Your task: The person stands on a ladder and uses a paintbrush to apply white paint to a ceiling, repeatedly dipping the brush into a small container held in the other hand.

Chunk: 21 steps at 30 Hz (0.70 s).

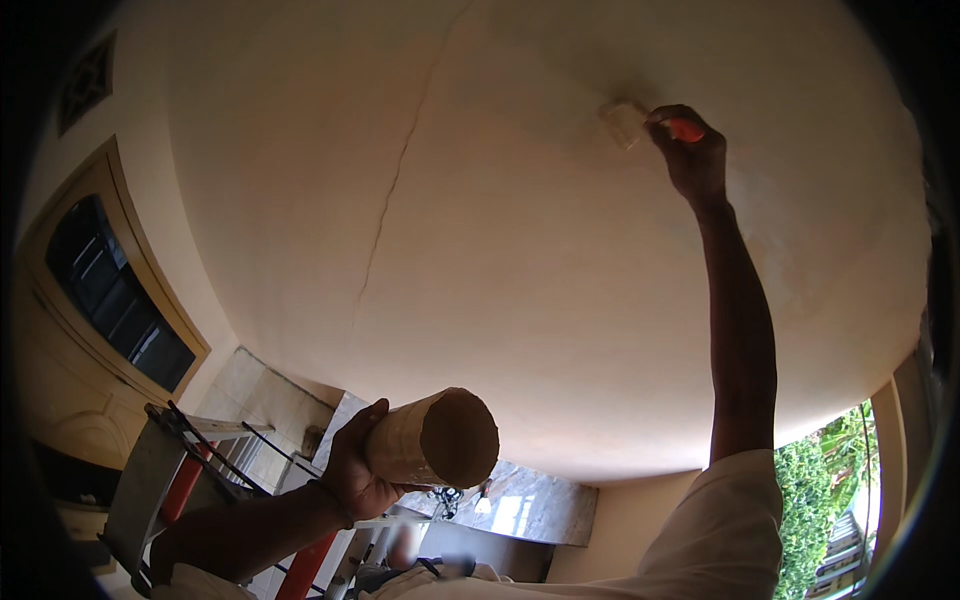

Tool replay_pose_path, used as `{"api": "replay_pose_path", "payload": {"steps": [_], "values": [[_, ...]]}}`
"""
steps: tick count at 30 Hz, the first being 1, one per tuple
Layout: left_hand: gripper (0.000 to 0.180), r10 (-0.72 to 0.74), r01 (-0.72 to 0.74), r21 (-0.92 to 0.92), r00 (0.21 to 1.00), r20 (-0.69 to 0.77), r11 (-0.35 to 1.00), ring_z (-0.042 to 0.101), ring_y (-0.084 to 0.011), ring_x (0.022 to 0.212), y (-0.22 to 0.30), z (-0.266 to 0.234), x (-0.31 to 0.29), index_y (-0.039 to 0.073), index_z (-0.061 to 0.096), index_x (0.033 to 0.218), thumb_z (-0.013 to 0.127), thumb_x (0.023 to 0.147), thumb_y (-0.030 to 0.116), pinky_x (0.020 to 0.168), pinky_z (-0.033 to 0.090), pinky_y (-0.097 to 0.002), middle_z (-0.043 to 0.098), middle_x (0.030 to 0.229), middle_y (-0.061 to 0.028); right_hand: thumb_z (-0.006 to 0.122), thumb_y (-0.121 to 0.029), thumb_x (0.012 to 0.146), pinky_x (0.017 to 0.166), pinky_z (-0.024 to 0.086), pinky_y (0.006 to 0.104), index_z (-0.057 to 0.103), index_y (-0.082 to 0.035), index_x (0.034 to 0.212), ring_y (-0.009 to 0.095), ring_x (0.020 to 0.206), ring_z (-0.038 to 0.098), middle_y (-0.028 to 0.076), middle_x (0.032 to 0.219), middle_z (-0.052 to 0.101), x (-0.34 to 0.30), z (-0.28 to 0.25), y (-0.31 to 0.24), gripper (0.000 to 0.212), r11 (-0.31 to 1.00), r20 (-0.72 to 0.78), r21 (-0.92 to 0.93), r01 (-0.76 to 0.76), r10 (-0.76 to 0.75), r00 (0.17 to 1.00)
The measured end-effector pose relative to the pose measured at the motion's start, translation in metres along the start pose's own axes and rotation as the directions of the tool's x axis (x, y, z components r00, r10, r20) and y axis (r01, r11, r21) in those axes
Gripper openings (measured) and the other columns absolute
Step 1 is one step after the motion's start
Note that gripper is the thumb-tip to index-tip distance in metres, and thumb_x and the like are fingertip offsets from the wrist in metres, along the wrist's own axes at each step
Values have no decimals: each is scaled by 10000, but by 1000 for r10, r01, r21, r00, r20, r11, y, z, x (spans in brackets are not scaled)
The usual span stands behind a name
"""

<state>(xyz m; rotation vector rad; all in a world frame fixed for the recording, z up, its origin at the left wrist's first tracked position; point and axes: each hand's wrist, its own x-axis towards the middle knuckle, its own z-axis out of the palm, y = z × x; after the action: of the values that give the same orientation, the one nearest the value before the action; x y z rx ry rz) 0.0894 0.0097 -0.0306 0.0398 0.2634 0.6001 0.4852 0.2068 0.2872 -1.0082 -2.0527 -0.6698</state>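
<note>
Here I am on the head view, and the right hand (690, 152) is up high, arm almost straight, fingers closed on the orange handle of a tool (625, 122). The tool's flat, pale head pokes out just left of those fingers; it's too soft from here for me to call it a brush or a scraper. It's right up at the ceiling (550, 280), a smudge of shadow around it, and whether it touches I cannot tell.

Right of that hand, a patch (785, 265) looks paler and uneven. Over to its left, well apart, a crack (400, 165) wanders down, stopping above the other hand.

Down to the left hand (362, 460) now, and it's gripping the pot (405, 445): palm against the side, thumb up top, the pot tilted over with its round mouth on the side away from the palm. Inside is all dark brown, so I can't make out any contents. A dark band (335, 500) circles the wrist.

Just left of and below this hand I've got the ladder (183, 487), red and metal; farther left stands the door (90, 320) with its dark pane. Well below the right hand, beyond the sleeve (715, 520), there's bright greenery (805, 500).
</note>
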Motion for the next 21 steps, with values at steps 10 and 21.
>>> {"api": "replay_pose_path", "payload": {"steps": [10,21], "values": [[698,27,-27,29,1000,-7,999,617,-397,1279,0,-8,0,69,501,1466,520,1002,590,970,588,-598,585,1403,-195,771,-33,721,647,600,348,689,-177,963,222,862,656,26,1018,662,-79,60,-42,294,756,392,-369,540,-400,828],[682,36,-29,86,996,-81,996,563,-374,1333,1,1,-4,82,478,1488,471,1022,581,1060,499,-600,567,1423,-164,757,-22,922,772,564,319,732,-39,989,145,838,667,34,956,722,-165,-26,21,74,942,-678,69,-328,286,678]]}}
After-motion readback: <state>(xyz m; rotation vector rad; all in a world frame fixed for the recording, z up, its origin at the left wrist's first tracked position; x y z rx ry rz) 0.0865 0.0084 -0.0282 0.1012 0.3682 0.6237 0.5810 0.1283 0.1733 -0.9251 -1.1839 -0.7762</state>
